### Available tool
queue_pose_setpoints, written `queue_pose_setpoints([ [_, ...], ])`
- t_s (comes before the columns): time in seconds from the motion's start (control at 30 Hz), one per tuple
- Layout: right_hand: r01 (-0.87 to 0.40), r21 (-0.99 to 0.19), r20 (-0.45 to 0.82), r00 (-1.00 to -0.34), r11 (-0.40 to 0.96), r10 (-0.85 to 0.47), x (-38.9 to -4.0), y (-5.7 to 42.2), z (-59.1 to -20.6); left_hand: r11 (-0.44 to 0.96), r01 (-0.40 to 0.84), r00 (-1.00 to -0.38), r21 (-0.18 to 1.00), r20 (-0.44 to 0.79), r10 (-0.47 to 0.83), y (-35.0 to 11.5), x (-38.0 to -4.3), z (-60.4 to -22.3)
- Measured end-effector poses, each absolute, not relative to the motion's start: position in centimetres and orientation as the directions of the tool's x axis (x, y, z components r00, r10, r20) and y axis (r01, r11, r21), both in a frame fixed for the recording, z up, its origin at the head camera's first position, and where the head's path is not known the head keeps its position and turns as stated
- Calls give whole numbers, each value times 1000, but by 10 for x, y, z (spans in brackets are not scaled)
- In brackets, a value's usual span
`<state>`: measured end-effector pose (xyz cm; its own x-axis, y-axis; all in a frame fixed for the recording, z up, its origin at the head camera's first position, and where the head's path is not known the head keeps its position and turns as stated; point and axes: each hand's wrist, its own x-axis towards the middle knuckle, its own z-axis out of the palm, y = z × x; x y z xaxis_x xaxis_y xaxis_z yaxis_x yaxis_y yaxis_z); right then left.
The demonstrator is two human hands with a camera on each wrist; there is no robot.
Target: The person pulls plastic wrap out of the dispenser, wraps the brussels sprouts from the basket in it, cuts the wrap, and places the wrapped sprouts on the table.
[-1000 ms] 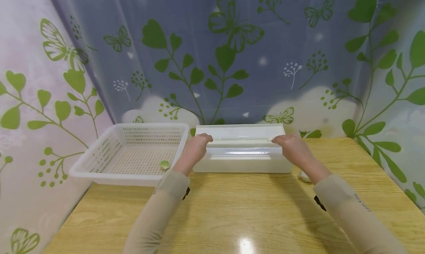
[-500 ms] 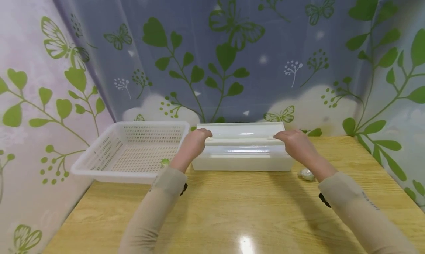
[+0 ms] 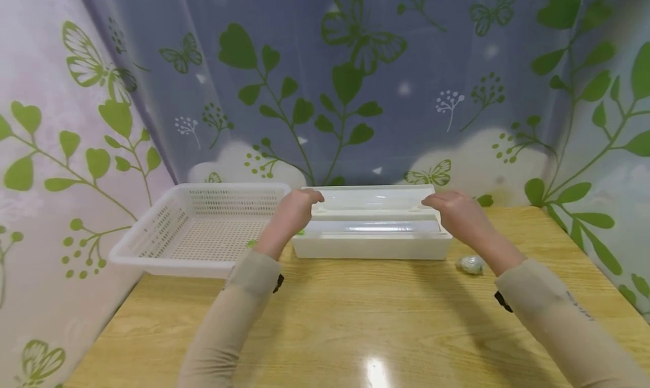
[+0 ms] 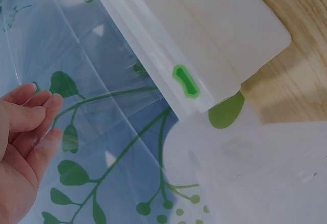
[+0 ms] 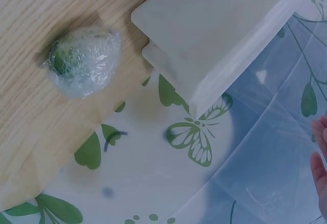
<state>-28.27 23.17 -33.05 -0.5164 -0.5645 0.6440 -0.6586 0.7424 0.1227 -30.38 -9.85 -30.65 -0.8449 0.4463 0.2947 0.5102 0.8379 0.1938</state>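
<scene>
A white cling film dispenser [image 3: 373, 250] stands on the table with its lid raised and a shiny roll inside. Clear cling film [image 4: 115, 88] stretches up from it. My left hand [image 3: 294, 216] pinches one corner of the film between thumb and fingers, above the box's left end. Over the right end, my right hand [image 3: 461, 214] pinches the other corner; only its fingertips [image 5: 319, 170] show in the right wrist view. A green slider [image 4: 185, 81] sits on the dispenser's edge. Beside its right end lies a film-wrapped round green vegetable [image 5: 84, 60].
A white perforated basket [image 3: 175, 264] stands left of the dispenser. Inside it, a small green vegetable [image 3: 251, 243] is partly hidden by my left forearm. Patterned fabric [image 3: 386, 95] hangs close behind the dispenser, and the wooden table [image 3: 325, 320] extends in front.
Both hands have risen a little and moved slightly apart, drawing the film up from the roll. The right forearm has shifted right, showing more of the wrapped vegetable.
</scene>
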Motion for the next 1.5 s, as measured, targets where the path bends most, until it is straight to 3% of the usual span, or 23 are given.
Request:
queue_pose_setpoints([
  [0.43, -681, 163, 657, -465, 714, -593, -271, 231, -311, 820, 545, -823, 177, 298, 483, -101, -293, -289],
  [0.8, -695, 170, 661, -446, 699, -604, -265, 233, -299, 767, 627, -742, 140, 407, 532, -105, -286, -276],
  [1.27, -726, 219, 696, -352, 652, -626, -262, 236, -287, 738, 668, -684, 93, 468, 559, -105, -281, -263],
  [1.5, -724, 253, 706, -315, 642, -634, -260, 237, -281, 689, 721, -613, 71, 529, 587, -109, -278, -258],
])
